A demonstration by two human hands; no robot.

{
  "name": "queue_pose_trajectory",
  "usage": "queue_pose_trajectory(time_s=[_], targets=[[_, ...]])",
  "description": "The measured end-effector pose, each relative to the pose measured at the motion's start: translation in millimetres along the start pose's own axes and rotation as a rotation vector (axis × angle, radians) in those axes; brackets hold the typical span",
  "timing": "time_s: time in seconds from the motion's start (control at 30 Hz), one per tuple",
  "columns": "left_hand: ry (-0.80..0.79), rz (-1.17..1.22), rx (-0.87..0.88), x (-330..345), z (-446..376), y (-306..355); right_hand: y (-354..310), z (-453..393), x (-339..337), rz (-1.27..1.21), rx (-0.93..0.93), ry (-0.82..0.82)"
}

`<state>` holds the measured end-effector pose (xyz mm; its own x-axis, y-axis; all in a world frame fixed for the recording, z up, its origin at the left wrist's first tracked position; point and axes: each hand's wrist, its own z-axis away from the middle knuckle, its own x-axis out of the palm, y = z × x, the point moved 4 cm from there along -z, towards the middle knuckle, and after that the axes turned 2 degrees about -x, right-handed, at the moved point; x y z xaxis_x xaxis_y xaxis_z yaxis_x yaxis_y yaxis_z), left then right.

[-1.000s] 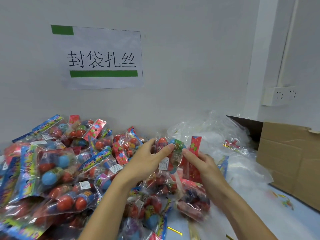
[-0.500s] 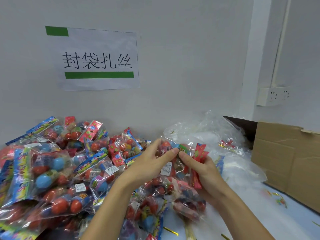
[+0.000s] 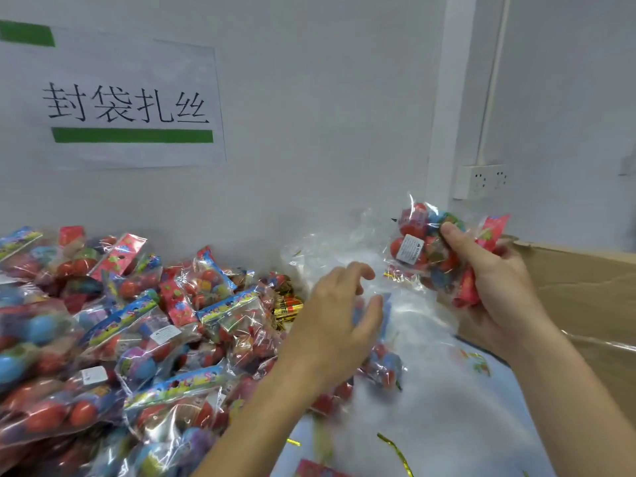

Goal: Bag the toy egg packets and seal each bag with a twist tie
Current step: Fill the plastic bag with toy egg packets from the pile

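Right hand (image 3: 495, 287) raised at the right, thumb and curled fingers clenched around a bunch of toy egg packets (image 3: 433, 249), red and blue eggs showing through crinkled film, a white label facing the camera, red header cards sticking out past the fingers. Left hand (image 3: 340, 325) lower and nearer the middle, blurred, fingers loosely bent and spread, grasping nothing, hovering over a heap of clear plastic bags (image 3: 344, 242) on the table (image 3: 464, 425). One more packet of eggs (image 3: 382, 366) lying just under and beside that hand. Large pile of toy egg packets (image 3: 130, 339) filling the left side, stacked against the wall, blue and red header cards mixed. Gold twist ties (image 3: 395, 449) loose on the table near the bottom edge; a bundle of gold ties (image 3: 287, 308) at the edge of the pile. Cardboard box (image 3: 578, 304) at the right, behind the raised hand. Paper sign (image 3: 127, 98) with Chinese characters and green bars on the wall; white socket (image 3: 481, 180) further right.
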<state>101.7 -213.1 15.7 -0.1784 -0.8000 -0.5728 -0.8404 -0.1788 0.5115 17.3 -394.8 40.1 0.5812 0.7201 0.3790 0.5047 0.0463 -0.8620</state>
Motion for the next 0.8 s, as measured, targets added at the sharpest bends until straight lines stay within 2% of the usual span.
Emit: queue_pose_trajectory(time_s=[0.13, 0.23, 0.33, 0.43, 0.53, 0.6, 0.7, 0.73, 0.8], targets=[[-0.251, -0.151, 0.184, 38, 14, 27, -9, 8, -61, 0.092, 0.059, 0.106], [-0.327, -0.333, 0.252, 66, 19, 34, -6, 21, -95, 0.149, 0.126, 0.150], [-0.405, -0.495, 0.195, 92, 16, 31, 6, 30, -117, 0.243, 0.249, 0.159], [-0.429, -0.608, 0.041, 102, 10, 21, 16, 37, -123, 0.328, 0.360, 0.102], [-0.334, -0.633, -0.074, 92, 3, 12, 22, 41, -119, 0.416, 0.444, 0.023], [-0.165, -0.593, -0.091, 75, -1, 12, 25, 43, -113, 0.453, 0.511, -0.054], [0.135, -0.411, -0.081, 47, 0, 15, 29, 47, -100, 0.470, 0.636, -0.193], [0.191, -0.374, -0.088, 41, 1, 14, 31, 49, -96, 0.474, 0.671, -0.235], [0.202, -0.300, -0.125, 33, 2, 14, 36, 51, -87, 0.481, 0.721, -0.314]])
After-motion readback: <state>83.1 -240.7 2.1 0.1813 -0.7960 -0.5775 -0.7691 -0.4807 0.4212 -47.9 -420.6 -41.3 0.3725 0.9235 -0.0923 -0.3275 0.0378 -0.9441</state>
